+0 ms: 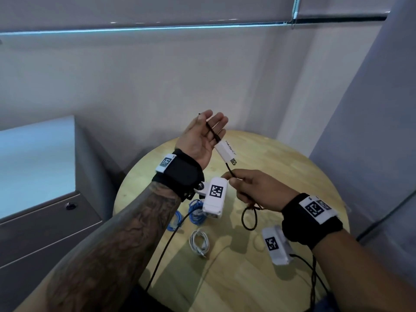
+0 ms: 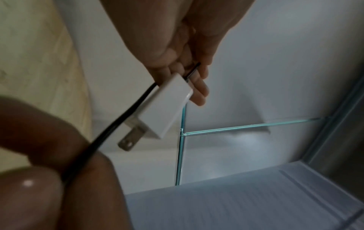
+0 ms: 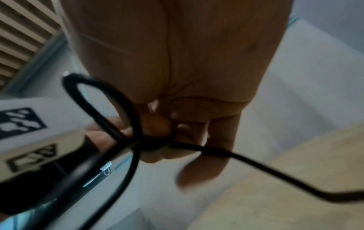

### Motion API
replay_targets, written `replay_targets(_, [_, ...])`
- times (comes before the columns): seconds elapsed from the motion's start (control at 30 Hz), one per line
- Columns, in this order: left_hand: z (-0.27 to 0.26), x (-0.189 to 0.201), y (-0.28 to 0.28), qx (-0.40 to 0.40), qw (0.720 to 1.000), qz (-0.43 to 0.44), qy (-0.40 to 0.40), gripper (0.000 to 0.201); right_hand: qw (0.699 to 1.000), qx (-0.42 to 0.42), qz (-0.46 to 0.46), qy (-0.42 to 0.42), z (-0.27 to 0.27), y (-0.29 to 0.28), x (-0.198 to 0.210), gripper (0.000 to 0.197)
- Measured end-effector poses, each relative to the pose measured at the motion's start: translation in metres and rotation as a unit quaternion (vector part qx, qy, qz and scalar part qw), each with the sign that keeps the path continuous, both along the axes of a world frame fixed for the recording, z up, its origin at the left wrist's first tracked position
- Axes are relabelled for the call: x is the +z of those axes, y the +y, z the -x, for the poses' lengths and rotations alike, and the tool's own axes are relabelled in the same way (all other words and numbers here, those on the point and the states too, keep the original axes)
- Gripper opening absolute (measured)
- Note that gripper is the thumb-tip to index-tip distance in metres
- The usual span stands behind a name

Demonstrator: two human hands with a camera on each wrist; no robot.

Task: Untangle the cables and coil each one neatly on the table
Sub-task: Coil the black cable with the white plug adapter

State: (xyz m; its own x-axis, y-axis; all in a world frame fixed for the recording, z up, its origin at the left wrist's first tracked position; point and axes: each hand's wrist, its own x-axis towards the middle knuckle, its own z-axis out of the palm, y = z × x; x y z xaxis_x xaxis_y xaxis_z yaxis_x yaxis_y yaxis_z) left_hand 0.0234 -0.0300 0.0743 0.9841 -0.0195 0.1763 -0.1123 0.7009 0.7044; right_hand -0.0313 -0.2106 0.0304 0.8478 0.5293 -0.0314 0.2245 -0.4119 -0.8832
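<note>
Coiling step: right hand (image 1: 256, 188) pinches black cable (image 1: 230, 171); left hand (image 1: 202, 136), fingers straight, carries its charger (image 1: 225, 149). Next move likely calls for winding onto the desk (image 1: 281, 158).

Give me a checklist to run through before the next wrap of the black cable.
1. Right hand has the black cable: ok, fingers pinch it just below the charger.
2. Left hand controls the white charger: not ok, fingers are straight and the cable only runs between them, with the charger hanging.
3. Black cable free of knots: cannot tell, a loop hangs under the right hand and the right wrist view is blurred.
4. Blue cable coiled on the table: ok.
5. White cable coiled on the table: ok.
6. Bare spot for the black coil: ok, light wood shows to the right of the white cable.
</note>
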Motion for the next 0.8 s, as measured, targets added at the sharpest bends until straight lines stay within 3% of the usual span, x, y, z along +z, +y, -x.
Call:
replay_targets(0.1, [-0.003,-0.007,-0.004,0.035,0.999,-0.012,0.015,0.021,0.998,0.033,0.043,-0.045,0.005,0.005,0.007,0.022])
replay_targets(0.2, [0.002,-0.015,-0.010,0.077,0.981,-0.174,-0.030,0.018,0.998,-0.002,0.000,-0.062,0.005,0.002,0.015,0.020])
replay_targets(0.27, [0.011,-0.023,-0.012,0.055,0.921,-0.373,-0.095,0.018,0.993,-0.065,-0.066,-0.067,0.001,-0.004,0.022,0.022])
replay_targets(0.37, [0.020,-0.027,-0.012,-0.034,0.793,-0.592,-0.143,0.030,0.983,-0.119,-0.102,-0.091,-0.004,-0.016,0.026,0.018])
replay_targets(0.43, [0.020,-0.022,-0.006,-0.047,0.748,-0.650,-0.125,0.040,0.980,-0.141,-0.084,-0.116,-0.011,-0.027,0.022,0.010])
replay_targets(0.5, [0.019,-0.019,0.001,-0.018,0.731,-0.672,-0.116,0.041,0.978,-0.158,-0.017,-0.135,-0.016,-0.038,0.019,0.008])
replay_targets(0.57, [0.017,-0.022,0.010,0.018,0.743,-0.661,-0.102,0.039,0.978,-0.150,0.055,-0.131,-0.018,-0.045,0.017,0.012])
replay_targets(0.63, [0.013,-0.030,0.019,0.036,0.789,-0.610,-0.064,0.041,0.984,-0.126,0.070,-0.109,-0.019,-0.047,0.015,0.021])
replay_targets(0.73, [0.005,-0.043,0.036,0.046,0.883,-0.466,0.044,0.042,0.989,-0.127,-0.016,-0.070,-0.020,-0.050,0.016,0.021])
replay_targets(0.8, [0.005,-0.049,0.041,0.046,0.914,-0.390,0.103,0.041,0.988,-0.138,-0.053,-0.055,-0.023,-0.053,0.017,0.018])
